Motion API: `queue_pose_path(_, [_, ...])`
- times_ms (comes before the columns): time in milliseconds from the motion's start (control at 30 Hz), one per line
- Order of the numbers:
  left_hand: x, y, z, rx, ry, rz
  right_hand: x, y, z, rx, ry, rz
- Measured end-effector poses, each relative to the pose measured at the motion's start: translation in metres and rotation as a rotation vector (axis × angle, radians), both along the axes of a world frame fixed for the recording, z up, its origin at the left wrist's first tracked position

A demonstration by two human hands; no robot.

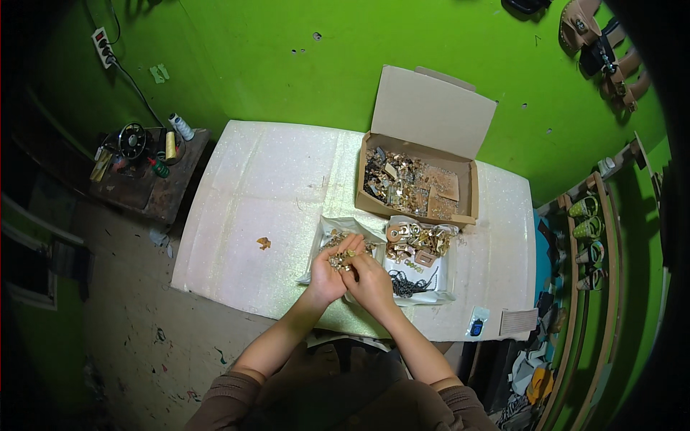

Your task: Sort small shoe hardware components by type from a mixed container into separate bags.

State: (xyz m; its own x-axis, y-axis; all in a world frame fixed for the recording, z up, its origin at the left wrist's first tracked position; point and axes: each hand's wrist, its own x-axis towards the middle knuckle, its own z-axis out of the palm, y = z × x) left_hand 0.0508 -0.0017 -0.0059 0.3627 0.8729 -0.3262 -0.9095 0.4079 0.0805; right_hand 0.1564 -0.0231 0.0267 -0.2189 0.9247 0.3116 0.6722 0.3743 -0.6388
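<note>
Palm up, my left hand (325, 284) is cupped around a small heap of gold-coloured metal fittings (341, 259). The fingertips of my right hand (371, 284) press together at the heap's right side; whatever they pinch is too small to make out. Both hands are over a white open tray (307, 276) holding more small metal pieces, partly hidden by my hands. Beside it on the right, a second white tray (447, 293) contains metal buckles (425, 259) and a black chain (410, 284).
Behind the trays stands an open cardboard box (417, 208) of mixed metal fittings. A brown scrap (264, 243) lies on the white-covered table (244, 194). At the right front are a small packet (476, 322) and a card (518, 321). A sewing machine (133, 141) stands left; a shoe rack (612, 280) stands right.
</note>
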Motion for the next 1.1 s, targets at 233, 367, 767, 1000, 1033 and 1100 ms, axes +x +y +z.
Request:
queue_pose_path(233, [-0.016,0.008,-0.004,-0.044,-0.037,-0.062,-0.006,0.008,0.004,-0.278,0.207,-0.059])
queue_pose_path(367, [-0.021,0.010,-0.007,-0.018,-0.069,-0.088,-0.008,0.006,0.000,-0.312,0.271,-0.091])
queue_pose_path(767, [-0.020,0.016,-0.001,-0.092,-0.056,-0.116,-0.012,0.007,0.001,-0.245,0.375,-0.158])
queue_pose_path(1000, [-0.018,0.018,-0.006,-0.064,0.005,-0.130,-0.023,0.010,-0.002,-0.088,0.097,0.005])
queue_pose_path(1033, [-0.018,0.017,-0.006,-0.046,0.008,-0.141,-0.022,0.010,-0.002,-0.092,0.098,0.009])
queue_pose_path(1100, [-0.021,0.018,-0.005,-0.058,-0.014,-0.118,-0.019,0.014,0.000,-0.144,0.193,0.006])
